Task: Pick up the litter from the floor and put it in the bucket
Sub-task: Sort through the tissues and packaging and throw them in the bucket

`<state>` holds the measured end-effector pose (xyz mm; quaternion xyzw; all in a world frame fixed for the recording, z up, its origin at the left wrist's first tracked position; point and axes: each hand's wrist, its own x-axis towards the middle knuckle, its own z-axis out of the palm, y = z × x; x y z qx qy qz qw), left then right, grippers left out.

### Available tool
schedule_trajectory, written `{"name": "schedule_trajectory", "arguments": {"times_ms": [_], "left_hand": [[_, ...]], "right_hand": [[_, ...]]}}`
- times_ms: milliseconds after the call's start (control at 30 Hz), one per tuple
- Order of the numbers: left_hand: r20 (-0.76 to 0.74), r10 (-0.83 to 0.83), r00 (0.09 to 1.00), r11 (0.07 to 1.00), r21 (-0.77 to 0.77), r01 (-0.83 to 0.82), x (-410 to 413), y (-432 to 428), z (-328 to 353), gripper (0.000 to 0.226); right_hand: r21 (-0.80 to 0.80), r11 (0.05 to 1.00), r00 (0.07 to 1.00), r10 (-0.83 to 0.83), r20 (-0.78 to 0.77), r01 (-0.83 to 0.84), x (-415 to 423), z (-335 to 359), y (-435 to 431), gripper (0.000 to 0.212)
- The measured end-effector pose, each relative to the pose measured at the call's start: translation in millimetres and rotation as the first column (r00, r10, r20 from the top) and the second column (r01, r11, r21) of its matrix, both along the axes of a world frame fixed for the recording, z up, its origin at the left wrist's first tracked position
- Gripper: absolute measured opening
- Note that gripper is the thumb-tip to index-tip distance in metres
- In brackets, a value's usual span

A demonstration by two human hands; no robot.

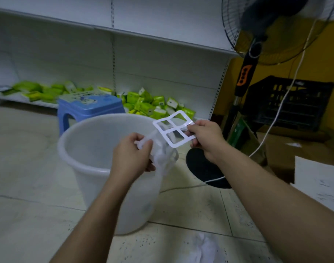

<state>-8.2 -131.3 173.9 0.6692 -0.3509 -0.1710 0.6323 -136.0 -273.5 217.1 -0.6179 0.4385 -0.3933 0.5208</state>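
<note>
A large translucent white bucket (pixel 90 149) stands upright on the tiled floor in the middle of the view. My left hand (pixel 131 154) is at its right rim and grips a crumpled clear plastic wrapper (pixel 163 158). My right hand (pixel 204 137) pinches a flat white frame with four square cut-outs (pixel 172 130), held above the bucket's right rim. The two pieces of litter touch between my hands. A crumpled white scrap (pixel 206 247) lies on the floor near the bottom edge.
A blue plastic stool (pixel 90 107) stands behind the bucket. White shelving (pixel 124 59) carries green packets (pixel 153 105) on its lowest shelf. To the right stand a fan (pixel 245 76) with a black round base (pixel 204 168), a white cable, a black crate (pixel 291 103) and cardboard.
</note>
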Motion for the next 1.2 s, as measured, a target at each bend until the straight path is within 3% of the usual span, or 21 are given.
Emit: {"name": "schedule_trajectory", "arguments": {"times_ms": [100,167,233,300,400,533,633,700,833,933,1033,1200], "left_hand": [[0.004,0.148,0.989,0.985,0.095,-0.148,38.1,9.9,7.7,0.009],[0.011,0.243,0.970,0.957,0.162,-0.241,58.4,17.9,6.2,0.011],[-0.074,0.267,0.961,0.944,0.222,-0.245,70.5,25.3,4.3,0.022],[-0.133,0.233,0.963,0.938,0.294,-0.186,74.1,30.9,1.1,0.046],[0.053,0.217,0.975,0.913,0.343,-0.222,65.8,33.6,-7.6,0.067],[0.362,0.219,0.906,0.931,0.201,-0.305,33.8,30.7,-24.4,0.039],[0.400,0.234,0.886,0.963,0.031,-0.268,-6.6,21.5,-39.8,0.011],[0.379,0.139,0.915,0.990,-0.039,-0.134,-34.4,13.0,-54.2,0.008],[0.470,-0.171,0.866,0.980,0.170,0.101,-70.8,-0.1,-101.2,0.011],[0.398,-0.358,0.845,0.889,0.423,0.177,-79.9,7.0,-152.5,0.017],[0.304,-0.548,0.780,0.715,0.654,0.248,-91.2,28.5,-203.8,0.026],[0.121,-0.715,0.689,0.440,0.844,0.308,-110.9,68.5,-265.0,0.043]], "right_hand": [[0.082,0.996,0.995,-0.034,0.098,0.026,19.6,-12.7,6.5,0.011],[0.117,0.993,0.996,-0.013,0.083,0.003,29.8,-23.3,11.5,0.011],[0.177,0.980,0.995,0.078,0.066,-0.088,38.2,-30.3,18.6,0.007],[0.255,0.939,0.973,0.221,0.071,-0.232,44.0,-32.5,26.9,0.025],[0.150,0.952,0.960,0.277,-0.040,-0.268,44.2,-32.3,29.1,0.060],[-0.032,0.964,0.938,0.251,-0.240,-0.266,23.1,-35.5,23.5,0.056],[-0.097,0.956,0.860,0.201,-0.469,-0.276,-4.2,-47.3,16.2,0.059],[-0.127,0.946,0.797,0.174,-0.578,-0.299,-23.4,-55.1,11.2,0.061],[-0.142,0.914,0.641,0.149,-0.753,-0.380,-73.6,-83.3,16.2,0.060],[-0.060,0.902,0.535,0.199,-0.821,-0.427,-119.9,-127.0,38.9,0.058],[0.061,0.888,0.488,0.307,-0.817,-0.456,-163.9,-183.6,71.2,0.050],[0.221,0.848,0.445,0.454,-0.772,-0.482,-192.9,-269.3,132.0,0.044]]}}
